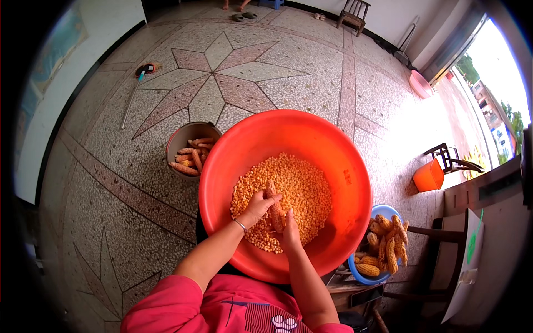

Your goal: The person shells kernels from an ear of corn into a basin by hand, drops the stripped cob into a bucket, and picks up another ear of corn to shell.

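A large red plastic basin [233, 141] stands right before me, with a layer of loose yellow corn kernels [310, 187] in its bottom. Above the kernels, both hands hold one mostly stripped corn cob [275, 210]. My left hand [260, 206], with a silver bracelet at the wrist, grips the cob around its middle, thumb across it. My right hand [290, 233] holds the cob's lower end, its thumb pointing up alongside; part of its fingers is hidden beneath the cob.
A bucket [171, 145] of stripped cobs stands left of the basin. On the right, a blue basin [359, 277] holds several ears of corn. Beyond it are an orange bin [429, 177] and a chair [447, 158] by the doorway. A long-handled brush [132, 100] lies on the floor.
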`<state>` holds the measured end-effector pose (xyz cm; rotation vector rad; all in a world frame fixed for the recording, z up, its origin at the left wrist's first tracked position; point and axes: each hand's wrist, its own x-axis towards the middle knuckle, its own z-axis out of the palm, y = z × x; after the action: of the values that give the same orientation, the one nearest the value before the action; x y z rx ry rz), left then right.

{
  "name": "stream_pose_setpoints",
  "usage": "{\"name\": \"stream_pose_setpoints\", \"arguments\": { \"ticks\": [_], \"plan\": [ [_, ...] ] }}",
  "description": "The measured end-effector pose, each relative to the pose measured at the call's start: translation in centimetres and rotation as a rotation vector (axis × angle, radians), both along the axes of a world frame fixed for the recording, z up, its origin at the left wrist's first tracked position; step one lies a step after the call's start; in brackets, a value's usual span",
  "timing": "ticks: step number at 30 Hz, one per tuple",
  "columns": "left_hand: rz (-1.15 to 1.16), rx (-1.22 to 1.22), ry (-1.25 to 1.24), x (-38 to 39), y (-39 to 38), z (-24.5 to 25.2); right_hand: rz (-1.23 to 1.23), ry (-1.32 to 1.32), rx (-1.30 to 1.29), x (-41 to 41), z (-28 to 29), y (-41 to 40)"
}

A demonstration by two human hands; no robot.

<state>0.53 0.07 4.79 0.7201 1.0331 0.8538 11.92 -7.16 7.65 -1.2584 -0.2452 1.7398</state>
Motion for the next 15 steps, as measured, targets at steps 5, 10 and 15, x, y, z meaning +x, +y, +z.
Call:
{"name": "stream_pose_setpoints", "arguments": {
  "ticks": [5, 10, 15],
  "plan": [
    [-0.016, 0.070, 0.033, 0.4, 0.1, -0.2, 0.163, -0.281, 0.081, 0.7, -2.3, -0.2],
    [-0.076, 0.034, 0.039, 0.0, 0.2, -0.6, 0.099, -0.146, 0.041, 1.0, -2.3, -0.1],
    [-0.111, -0.027, -0.041, -0.4, 0.2, 0.5, 0.025, -0.023, 0.005, 1.3, -2.2, 0.1]
  ]
}}
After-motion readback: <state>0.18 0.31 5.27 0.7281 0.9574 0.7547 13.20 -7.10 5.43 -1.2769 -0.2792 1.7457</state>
